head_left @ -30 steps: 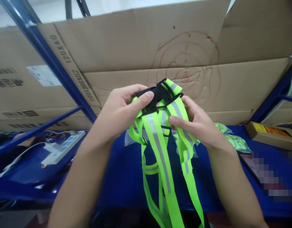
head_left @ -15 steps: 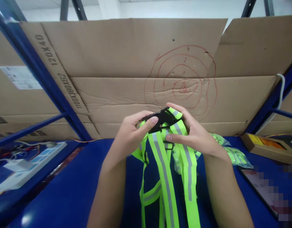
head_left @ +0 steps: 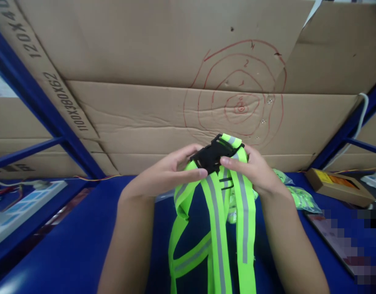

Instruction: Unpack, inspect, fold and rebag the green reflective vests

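Observation:
A black plastic buckle (head_left: 210, 156) is held up between both hands, its two sides meeting. My left hand (head_left: 172, 169) grips its left side, thumb along the lower edge and fingers behind. On the right side, my right hand (head_left: 256, 169) pinches the buckle and the strap end, with the thumb on the front. Neon yellow-green straps (head_left: 216, 220) with grey reflective stripes hang down from it in loops. A small black slider (head_left: 227, 183) sits on a strap just below the buckle.
Behind stands a cardboard wall (head_left: 139, 110) with red hand-drawn rings. On the blue table (head_left: 77, 245) are bagged green straps (head_left: 302, 200), an open cardboard box (head_left: 337, 188), a dark-edged flat panel (head_left: 328, 241) and a white power strip (head_left: 28, 212). Blue posts flank the wall.
The view has tilted down and closer to the wall. My left thumb has moved to the buckle's lower edge, and my right thumb has moved up onto the buckle. More of the buckle's front shows.

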The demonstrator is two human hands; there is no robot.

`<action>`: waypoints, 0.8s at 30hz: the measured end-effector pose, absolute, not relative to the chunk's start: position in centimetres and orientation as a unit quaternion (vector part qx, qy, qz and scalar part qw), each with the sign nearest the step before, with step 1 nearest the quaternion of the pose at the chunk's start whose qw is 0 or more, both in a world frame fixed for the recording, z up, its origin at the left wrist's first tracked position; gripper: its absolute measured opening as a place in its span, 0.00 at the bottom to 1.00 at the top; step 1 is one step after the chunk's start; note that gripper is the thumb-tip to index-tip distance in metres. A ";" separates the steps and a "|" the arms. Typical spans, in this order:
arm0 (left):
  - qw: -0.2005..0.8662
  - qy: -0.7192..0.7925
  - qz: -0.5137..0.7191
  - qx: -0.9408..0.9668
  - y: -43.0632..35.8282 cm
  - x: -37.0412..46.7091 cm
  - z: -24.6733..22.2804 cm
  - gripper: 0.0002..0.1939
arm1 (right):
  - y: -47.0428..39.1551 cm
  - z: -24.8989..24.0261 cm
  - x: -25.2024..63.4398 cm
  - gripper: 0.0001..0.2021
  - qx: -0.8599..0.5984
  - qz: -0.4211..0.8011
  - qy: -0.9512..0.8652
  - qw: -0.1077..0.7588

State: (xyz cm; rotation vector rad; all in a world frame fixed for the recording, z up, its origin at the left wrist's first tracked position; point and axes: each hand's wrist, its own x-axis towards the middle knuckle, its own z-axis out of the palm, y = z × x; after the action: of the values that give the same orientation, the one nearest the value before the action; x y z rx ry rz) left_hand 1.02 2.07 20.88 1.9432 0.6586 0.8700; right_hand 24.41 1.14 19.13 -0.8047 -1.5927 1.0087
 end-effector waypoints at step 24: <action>0.116 0.386 0.533 0.744 2.0 1.9 20.7 0.09 | 2.1 19.6 29.5 0.21 -0.303 0.384 -0.752 0.442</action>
State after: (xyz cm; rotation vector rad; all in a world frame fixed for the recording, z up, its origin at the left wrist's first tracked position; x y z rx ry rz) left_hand 1.91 2.02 20.69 2.1796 1.1303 1.5602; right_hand 29.45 2.09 19.56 -0.7519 -1.8663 0.9532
